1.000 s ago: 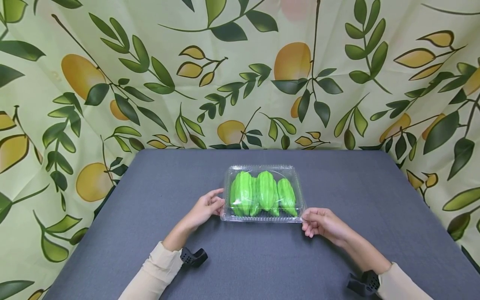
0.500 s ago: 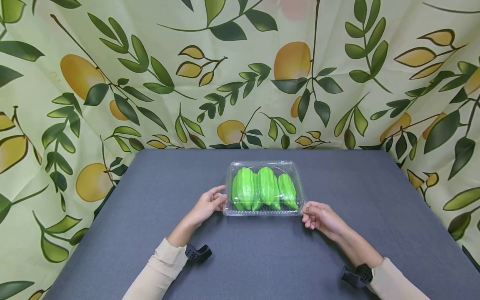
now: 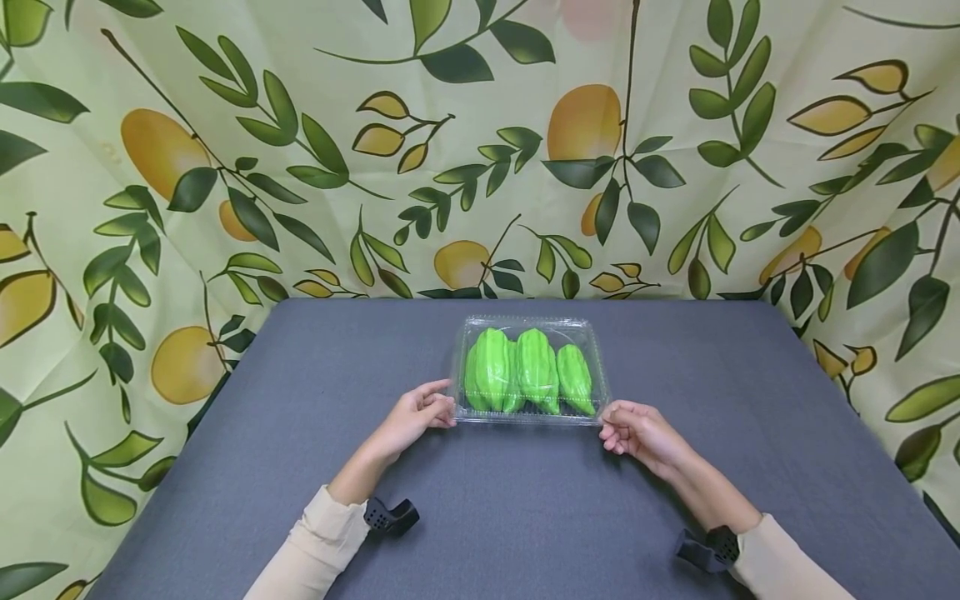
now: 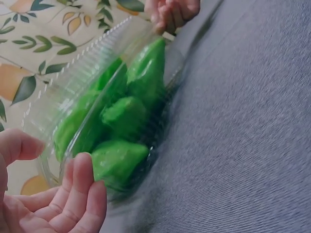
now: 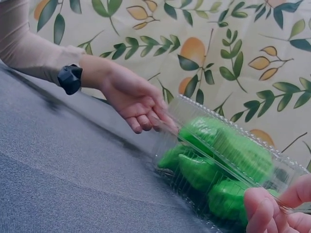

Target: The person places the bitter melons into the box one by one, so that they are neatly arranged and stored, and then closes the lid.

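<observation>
A clear plastic clamshell box (image 3: 532, 417) is near the table's far side, holding several green, ribbed, pod-like fruits or vegetables (image 3: 537, 367). It looks closed, and its contents show through the lid. My left hand (image 3: 412, 419) holds the box's near left edge, with the thumb and fingers about the rim in the left wrist view. At the near right corner my right hand (image 3: 643, 435) pinches the rim between thumb and curled fingers, seen in the right wrist view. Whether the box touches the table or hangs just above it, I cannot tell.
Grey cloth covers the table (image 3: 480, 517). Behind it and along both sides hangs a curtain (image 3: 480, 150) printed with leaves and orange fruit. A black wrist camera is on the left wrist (image 3: 392, 517) and another on the right wrist (image 3: 708, 550).
Held by both hands, the box has moved a short way toward the table's far edge. Both forearms have shifted slightly with it, and the grip looks the same.
</observation>
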The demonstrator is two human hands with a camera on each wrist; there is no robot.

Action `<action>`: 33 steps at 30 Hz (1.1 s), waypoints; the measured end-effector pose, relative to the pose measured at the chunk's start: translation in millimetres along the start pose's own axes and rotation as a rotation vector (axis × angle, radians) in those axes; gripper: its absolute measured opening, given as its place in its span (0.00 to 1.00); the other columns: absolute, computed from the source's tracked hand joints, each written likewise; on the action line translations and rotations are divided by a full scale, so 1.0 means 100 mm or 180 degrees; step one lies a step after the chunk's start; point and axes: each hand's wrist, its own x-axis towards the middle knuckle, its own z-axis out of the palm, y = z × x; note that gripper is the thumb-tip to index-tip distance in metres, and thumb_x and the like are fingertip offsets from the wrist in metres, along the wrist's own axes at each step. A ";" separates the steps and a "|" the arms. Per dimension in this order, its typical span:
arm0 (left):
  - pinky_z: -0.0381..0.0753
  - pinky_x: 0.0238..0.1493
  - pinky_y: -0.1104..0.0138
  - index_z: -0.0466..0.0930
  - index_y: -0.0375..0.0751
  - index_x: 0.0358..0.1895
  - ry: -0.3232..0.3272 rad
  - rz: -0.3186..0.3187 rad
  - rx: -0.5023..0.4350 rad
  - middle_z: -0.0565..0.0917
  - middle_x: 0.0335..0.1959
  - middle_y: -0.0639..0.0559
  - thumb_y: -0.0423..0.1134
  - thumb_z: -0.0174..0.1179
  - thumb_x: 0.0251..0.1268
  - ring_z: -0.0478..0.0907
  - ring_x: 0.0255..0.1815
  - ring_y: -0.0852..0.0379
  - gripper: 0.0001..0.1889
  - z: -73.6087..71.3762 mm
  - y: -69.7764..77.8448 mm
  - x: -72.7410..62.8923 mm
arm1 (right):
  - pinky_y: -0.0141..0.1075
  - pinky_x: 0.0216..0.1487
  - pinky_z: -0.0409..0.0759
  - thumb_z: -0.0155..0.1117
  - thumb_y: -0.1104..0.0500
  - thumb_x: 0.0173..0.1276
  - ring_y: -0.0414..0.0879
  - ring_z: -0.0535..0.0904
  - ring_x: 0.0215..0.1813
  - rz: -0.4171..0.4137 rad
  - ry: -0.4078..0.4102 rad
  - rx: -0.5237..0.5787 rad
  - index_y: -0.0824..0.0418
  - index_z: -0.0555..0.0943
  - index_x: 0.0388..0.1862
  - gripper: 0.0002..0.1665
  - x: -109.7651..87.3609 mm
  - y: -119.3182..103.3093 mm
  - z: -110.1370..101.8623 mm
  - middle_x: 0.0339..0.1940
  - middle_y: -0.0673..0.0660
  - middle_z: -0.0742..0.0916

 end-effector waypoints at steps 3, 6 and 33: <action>0.85 0.46 0.68 0.57 0.22 0.68 -0.0079 -0.0023 -0.0052 0.79 0.48 0.26 0.34 0.48 0.71 0.80 0.34 0.67 0.27 0.01 0.00 -0.04 | 0.21 0.28 0.77 0.42 0.66 0.73 0.32 0.80 0.27 0.0042 0.0098 -0.0032 0.54 0.78 0.33 0.17 0.02 -0.01 0.01 0.24 0.42 0.84; 0.84 0.42 0.72 0.60 0.21 0.66 -0.0080 -0.0127 -0.0173 0.80 0.44 0.29 0.34 0.48 0.71 0.80 0.32 0.66 0.25 0.02 -0.01 -0.04 | 0.21 0.28 0.77 0.43 0.66 0.73 0.32 0.79 0.26 0.0078 0.0187 -0.0053 0.54 0.78 0.33 0.16 0.03 -0.02 0.02 0.23 0.42 0.84; 0.74 0.33 0.75 0.69 0.37 0.37 0.0016 -0.0385 -0.0746 0.72 0.23 0.58 0.34 0.41 0.70 0.75 0.27 0.65 0.07 0.19 -0.07 -0.02 | 0.20 0.23 0.73 0.43 0.68 0.68 0.30 0.76 0.21 0.0250 0.0444 -0.0082 0.54 0.79 0.28 0.19 0.11 -0.09 0.05 0.18 0.42 0.81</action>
